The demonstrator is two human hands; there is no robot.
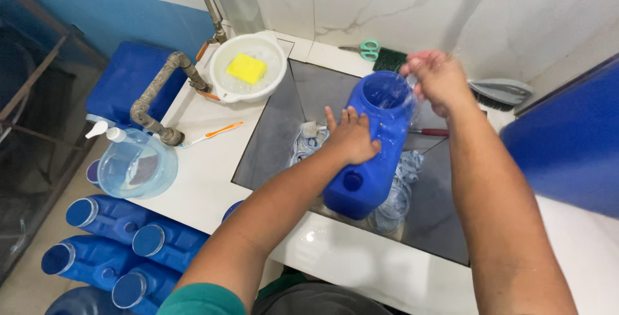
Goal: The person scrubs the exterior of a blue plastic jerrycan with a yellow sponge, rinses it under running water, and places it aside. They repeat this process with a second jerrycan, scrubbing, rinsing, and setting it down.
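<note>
A white tiled counter runs along a marble-look wall, with a dark sunken sink (pixel 271 141) set into it. From the head view, a blue jug (pixel 371 154) lies tilted in that sink, mouth toward the wall. The left hand (pixel 351 136) presses flat on its side, fingers spread; the right hand (pixel 438 78) is at the mouth, fingers curled at the rim — whether it holds anything I cannot tell. This looks like the rinsing or scrubbing of the jug's inside; steadying the body firmly would matter next. A white bowl (pixel 248 67) with a yellow sponge (pixel 245 68) sits by the tap — more blue jugs (pixel 116 225) lie on the floor.
</note>
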